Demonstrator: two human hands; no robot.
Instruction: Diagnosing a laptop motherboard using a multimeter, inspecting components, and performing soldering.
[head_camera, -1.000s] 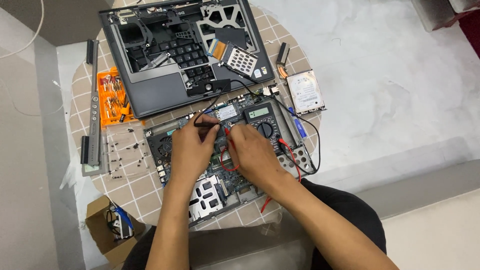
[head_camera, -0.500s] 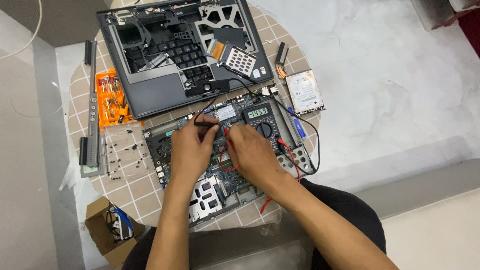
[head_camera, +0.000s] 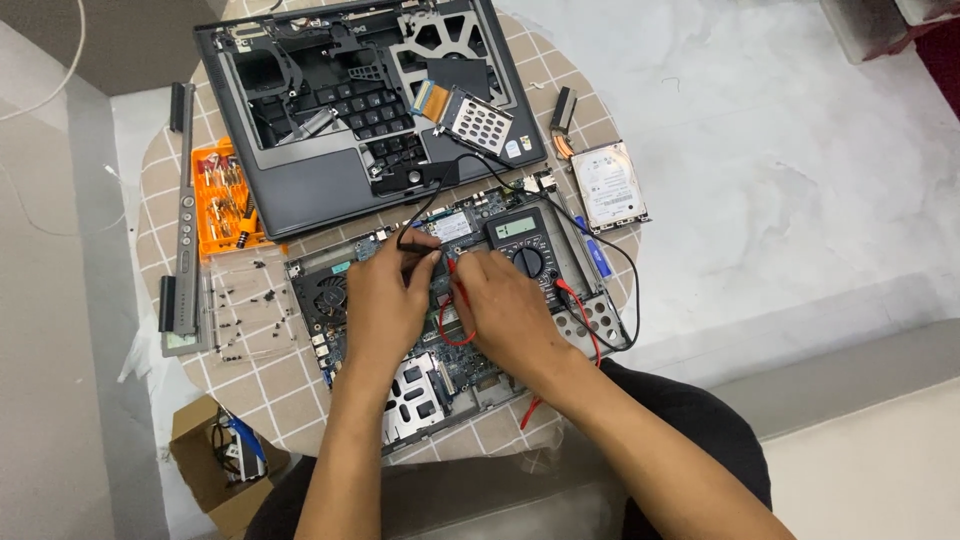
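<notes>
Currently the left hand (head_camera: 385, 300) pinches the black probe (head_camera: 418, 243) and the right hand (head_camera: 505, 305) pinches the red probe (head_camera: 458, 280), both tips down on the motherboard (head_camera: 420, 385) at the table's near edge. Teardown looks done; the meter (head_camera: 525, 248) reads, so testing seems underway.

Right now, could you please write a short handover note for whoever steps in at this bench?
Left hand: holds the black probe tip-down on the motherboard.
Right hand: grip on the red probe, also on the board.
Multimeter lies on the board's far right, display lit, leads plugged in.
Done: laptop opened; its case lies beyond the board, hard drive out to the right, screws on the mat, orange bit tray at left.
Left: board still out of the case, nothing reassembled.
</notes>
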